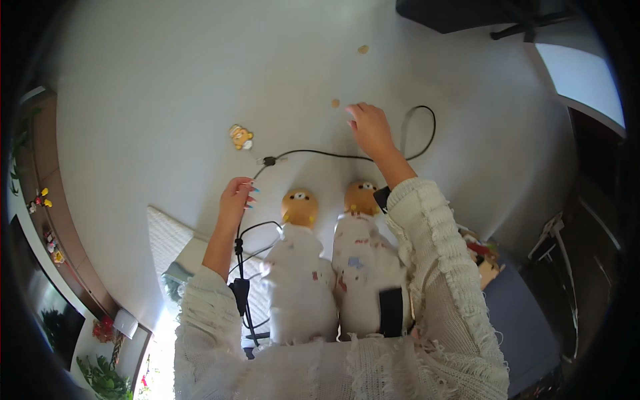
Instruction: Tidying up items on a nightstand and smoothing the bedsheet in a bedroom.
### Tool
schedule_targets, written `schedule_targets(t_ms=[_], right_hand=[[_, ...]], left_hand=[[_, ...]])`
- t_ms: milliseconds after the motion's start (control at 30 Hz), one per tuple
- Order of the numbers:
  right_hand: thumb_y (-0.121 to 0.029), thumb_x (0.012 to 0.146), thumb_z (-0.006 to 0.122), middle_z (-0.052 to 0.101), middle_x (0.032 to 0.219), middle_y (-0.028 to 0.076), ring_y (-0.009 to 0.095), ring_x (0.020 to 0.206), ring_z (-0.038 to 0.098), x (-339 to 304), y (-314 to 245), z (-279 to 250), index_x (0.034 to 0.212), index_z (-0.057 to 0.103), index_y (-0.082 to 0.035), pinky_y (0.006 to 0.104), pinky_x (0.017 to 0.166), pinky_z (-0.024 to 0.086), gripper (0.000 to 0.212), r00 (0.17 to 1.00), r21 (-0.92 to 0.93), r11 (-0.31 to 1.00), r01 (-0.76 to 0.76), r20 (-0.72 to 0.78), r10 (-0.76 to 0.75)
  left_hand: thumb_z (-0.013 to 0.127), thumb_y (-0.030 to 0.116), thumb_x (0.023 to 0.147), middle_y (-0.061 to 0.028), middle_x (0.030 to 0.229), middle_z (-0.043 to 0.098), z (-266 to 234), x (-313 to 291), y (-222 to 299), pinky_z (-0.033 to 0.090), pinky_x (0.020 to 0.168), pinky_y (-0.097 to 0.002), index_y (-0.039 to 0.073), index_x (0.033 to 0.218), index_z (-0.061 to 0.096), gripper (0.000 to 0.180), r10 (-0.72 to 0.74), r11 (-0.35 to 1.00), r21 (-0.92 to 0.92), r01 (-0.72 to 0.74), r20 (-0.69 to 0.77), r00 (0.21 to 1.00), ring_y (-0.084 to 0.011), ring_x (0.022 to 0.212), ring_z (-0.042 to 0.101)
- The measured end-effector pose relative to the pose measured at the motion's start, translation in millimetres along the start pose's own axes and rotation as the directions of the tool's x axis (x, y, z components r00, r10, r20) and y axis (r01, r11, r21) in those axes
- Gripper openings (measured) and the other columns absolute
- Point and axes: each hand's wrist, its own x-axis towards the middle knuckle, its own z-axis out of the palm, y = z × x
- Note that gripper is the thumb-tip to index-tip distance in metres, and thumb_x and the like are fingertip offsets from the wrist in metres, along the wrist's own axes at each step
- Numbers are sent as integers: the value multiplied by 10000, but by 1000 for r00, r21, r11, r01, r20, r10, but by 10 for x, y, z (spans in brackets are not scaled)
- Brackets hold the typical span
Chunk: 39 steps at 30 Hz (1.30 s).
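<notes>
A thin black cable runs across the pale floor, looping at its right end. My left hand is closed around the cable's left stretch, its painted nails turned inward. Just beyond that hand, a small black knob-like piece sits on the cable, with something pale beside it. My right hand reaches farther out over the floor, fingers loosely bent and nothing visible in them. Nearest its fingertips lies a small tan disc. A little bear figure rests on the floor at the cable's far side.
Below my hands are my bear-faced slippers. More black cable with a dark box hangs by my left forearm. Another tan disc lies farther off. Dark furniture stands at the far right, a grey-blue seat at near right.
</notes>
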Motion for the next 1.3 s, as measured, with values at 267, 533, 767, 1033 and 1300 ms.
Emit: schedule_targets(t_ms=[267,533,767,1033,1300], right_hand=[[-62,694,638,552,894,54,259,848,487,373,661,1019,885,559,-105,398,811,327,211,965,82,981,173,-213,-153],[-43,686,651,544,845,35,245,843,490,374,654,1140,859,539,-121,385,796,316,221,931,118,970,213,-325,-165],[-55,684,666,538,828,46,249,869,481,286,761,1053,773,561,-107,393,803,319,148,957,137,979,151,-269,-109],[-154,673,681,572,908,41,283,949,481,1022,1237,488,710,620,-137,399,868,308,74,811,249,968,-35,-558,173],[-163,659,700,614,891,19,247,906,513,1430,1301,505,717,622,-129,381,853,303,103,868,211,963,-168,-431,246]], left_hand=[[691,480,696,-49,729,556,330,1586,-555,433,561,-280,19,904,505,538,143,945,324,38,-515,845,-145,607,527],[656,573,668,-92,696,580,404,1491,-424,442,608,-340,36,817,495,579,199,865,489,112,-540,818,-237,667,571],[722,357,697,-79,707,585,204,1789,-505,438,578,-303,-9,866,521,451,328,896,441,-51,-579,746,-185,625,546],[742,258,697,14,668,526,185,1744,-450,355,498,-223,25,821,571,315,131,988,-19,-155,-443,887,-69,550,438],[742,227,700,9,662,551,209,1665,-508,379,510,-217,9,793,596,279,119,967,-140,-214,-495,861,-72,551,451]])
